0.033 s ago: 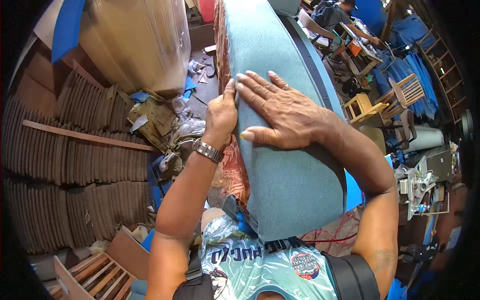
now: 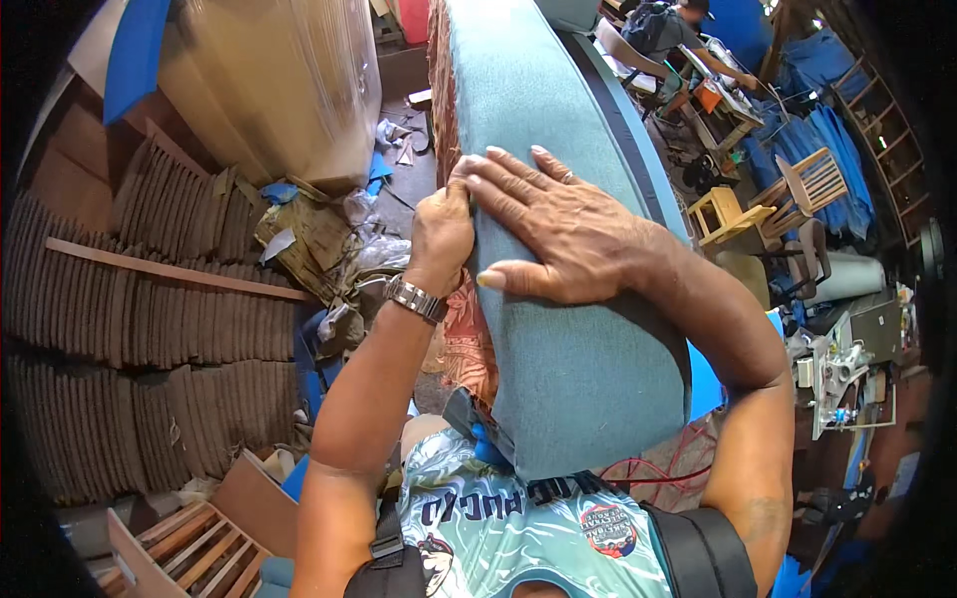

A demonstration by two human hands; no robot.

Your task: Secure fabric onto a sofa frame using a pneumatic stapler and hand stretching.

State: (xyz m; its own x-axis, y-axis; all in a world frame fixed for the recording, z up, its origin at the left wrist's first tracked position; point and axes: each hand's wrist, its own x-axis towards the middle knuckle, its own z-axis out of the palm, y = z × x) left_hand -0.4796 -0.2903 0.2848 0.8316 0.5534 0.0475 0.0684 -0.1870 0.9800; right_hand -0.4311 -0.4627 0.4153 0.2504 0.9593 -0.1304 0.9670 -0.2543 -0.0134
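A long upholstered piece (image 2: 588, 384) in blue-grey fabric stretches away in front of me, its near end close to my chest. My right hand (image 2: 573, 229) lies flat on its top, fingers extended and thumb apart. At the left edge, my left hand (image 2: 444, 224) is closed on the fabric cover, with its thumb near the right fingertips; most of its other fingers are hidden. Below that edge, a reddish patterned cloth (image 2: 467, 344) shows along the piece's left side. A dark flap of fabric (image 2: 462, 411) hangs at the near left corner.
Brown ribbed sheets (image 2: 150, 299) are stacked at left, beside a large wrapped panel (image 2: 274, 90). Crumpled plastic (image 2: 384, 251) litters the floor. At right stand a wooden chair (image 2: 802, 189) and a sewing machine (image 2: 842, 369). Another person (image 2: 683, 45) sits at a table, far right.
My left thumb has shifted slightly toward the right fingertips and bent over the edge. The right hand has moved very slightly; the upholstered piece stays in place.
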